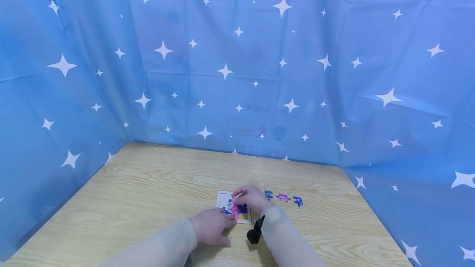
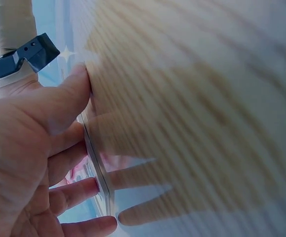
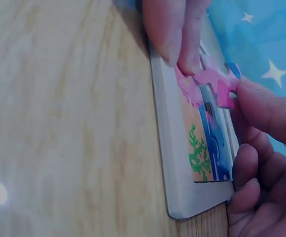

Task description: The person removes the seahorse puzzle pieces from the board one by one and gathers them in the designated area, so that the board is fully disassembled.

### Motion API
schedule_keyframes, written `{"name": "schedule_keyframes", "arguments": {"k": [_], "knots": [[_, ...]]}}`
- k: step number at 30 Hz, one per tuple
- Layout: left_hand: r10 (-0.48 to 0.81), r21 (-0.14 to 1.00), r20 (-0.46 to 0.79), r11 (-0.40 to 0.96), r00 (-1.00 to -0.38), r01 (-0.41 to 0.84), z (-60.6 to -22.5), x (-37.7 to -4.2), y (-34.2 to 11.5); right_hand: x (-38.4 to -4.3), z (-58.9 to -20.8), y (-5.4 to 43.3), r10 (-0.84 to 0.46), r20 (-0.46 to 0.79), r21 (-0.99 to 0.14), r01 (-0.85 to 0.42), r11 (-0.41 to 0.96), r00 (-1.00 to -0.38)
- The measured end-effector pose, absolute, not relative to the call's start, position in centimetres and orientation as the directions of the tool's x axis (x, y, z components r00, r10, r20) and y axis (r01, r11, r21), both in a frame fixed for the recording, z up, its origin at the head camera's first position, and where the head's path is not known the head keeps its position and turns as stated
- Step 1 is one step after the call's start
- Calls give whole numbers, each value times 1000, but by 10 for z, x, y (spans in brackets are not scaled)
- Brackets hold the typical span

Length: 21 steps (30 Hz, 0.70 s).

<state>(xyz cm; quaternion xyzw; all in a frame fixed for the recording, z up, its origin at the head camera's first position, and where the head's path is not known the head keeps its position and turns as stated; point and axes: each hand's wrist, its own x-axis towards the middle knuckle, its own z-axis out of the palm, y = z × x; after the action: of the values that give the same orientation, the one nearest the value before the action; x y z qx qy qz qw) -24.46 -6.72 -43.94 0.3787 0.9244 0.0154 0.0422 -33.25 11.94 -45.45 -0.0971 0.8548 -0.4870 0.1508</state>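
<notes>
A small white-framed jigsaw puzzle tray [image 1: 221,196] lies on the table, partly filled with pink, blue and sandy pieces. From its right side my right hand [image 1: 252,197] reaches over it. In the right wrist view, that hand's thumb and a finger pinch a pink puzzle piece [image 3: 221,83], held tilted over the tray. My left hand [image 1: 213,226] is at the tray's near left, its fairly straight fingertips on the frame and the pink pieces. The left wrist view shows those fingers along the frame's edge [image 2: 97,163].
To the right of the tray lie loose puzzle pieces: a blue-green one [image 1: 268,195], a pink one with an eye [image 1: 283,197] and a blue one [image 1: 298,201]. A blue star-patterned curtain [image 1: 237,94] hangs behind the wooden table [image 1: 159,176].
</notes>
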Motion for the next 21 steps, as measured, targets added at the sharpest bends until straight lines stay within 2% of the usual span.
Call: {"name": "schedule_keyframes", "arguments": {"k": [12,21], "knots": [[704,66,-73,710,-706,701,-441,-246,-67,-338,-449,127,-305,-167,-868,-7,496,-938],[697,79,-70,717,-714,693,-442,-246,-68,-342,-443,152,-277,-172,-874,17,485,-945]]}}
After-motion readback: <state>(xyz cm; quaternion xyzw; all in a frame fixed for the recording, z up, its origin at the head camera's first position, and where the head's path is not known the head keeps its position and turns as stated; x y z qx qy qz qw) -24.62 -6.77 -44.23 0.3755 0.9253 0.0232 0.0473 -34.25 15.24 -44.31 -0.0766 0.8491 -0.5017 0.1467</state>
